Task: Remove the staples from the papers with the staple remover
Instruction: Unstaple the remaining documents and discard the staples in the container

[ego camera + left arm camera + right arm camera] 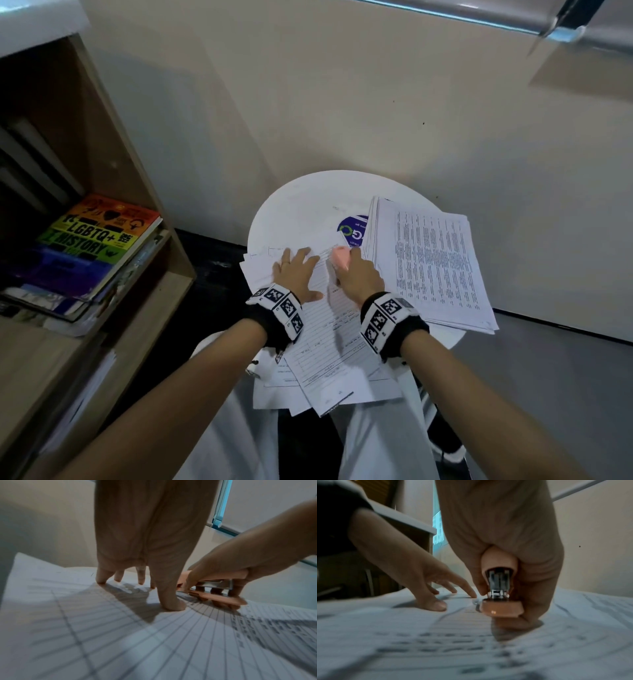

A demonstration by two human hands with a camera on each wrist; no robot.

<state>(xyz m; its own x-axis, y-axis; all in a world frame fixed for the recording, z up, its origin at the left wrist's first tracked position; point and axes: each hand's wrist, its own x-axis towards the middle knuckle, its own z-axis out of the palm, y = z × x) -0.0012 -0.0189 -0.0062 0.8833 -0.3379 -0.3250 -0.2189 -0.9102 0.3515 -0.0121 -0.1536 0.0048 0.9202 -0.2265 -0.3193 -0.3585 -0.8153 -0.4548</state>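
A loose pile of printed forms [322, 346] lies on a small round white table [301, 202] in front of me. My left hand [297, 270] lies flat on the top sheet with fingers spread, its fingertips [102, 580] pressing the paper [120, 635]. My right hand [356, 277] grips a pink staple remover [340, 257] with metal jaws, held down at the top edge of the same sheet, just right of the left fingers. In the right wrist view the staple remover [500, 588] stands nose-down on the paper [436, 635]. The staple itself is hidden.
A second thick stack of printed pages [435, 267] lies on the table's right side, partly over a blue-and-white sticker [352, 231]. A wooden shelf [137, 192] with books [92, 240] stands at the left. A wall runs close behind the table.
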